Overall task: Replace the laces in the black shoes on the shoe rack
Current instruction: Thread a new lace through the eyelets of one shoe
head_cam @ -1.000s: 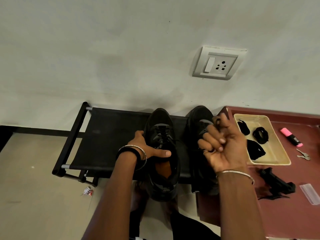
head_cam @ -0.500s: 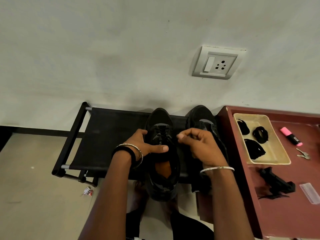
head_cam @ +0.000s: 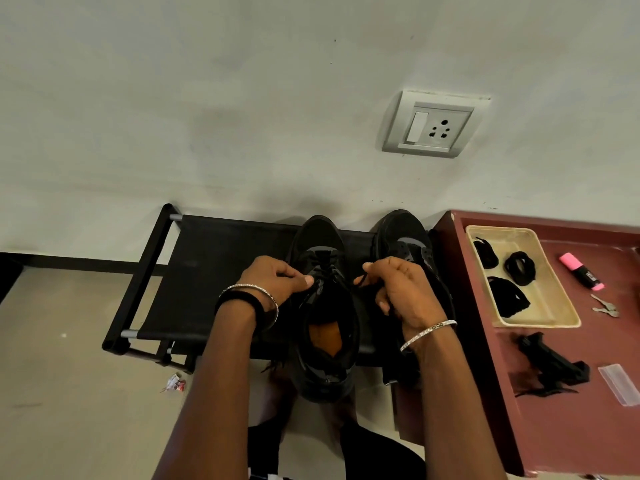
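Two black shoes stand on the black shoe rack [head_cam: 207,271] against the wall. The left shoe [head_cam: 325,341] has an orange insole and laces across its upper. My left hand [head_cam: 277,278] grips the left side of this shoe beside the laces, thumb pointing right. My right hand [head_cam: 398,289] pinches a thin black lace end [head_cam: 360,280] just right of the shoe's eyelets. The right shoe [head_cam: 401,233] is mostly hidden behind my right hand.
A maroon table [head_cam: 571,427] stands right of the rack. On it are a beige tray [head_cam: 554,317] with three black lace bundles, a pink highlighter [head_cam: 581,271], keys [head_cam: 604,308], a black clip-like object [head_cam: 554,365] and a clear packet [head_cam: 620,382]. A wall socket [head_cam: 433,128] is above.
My right hand came down from above the right shoe and moved left to the left shoe's laces, where it now pinches a lace end. My left hand shifted slightly up the shoe's side.
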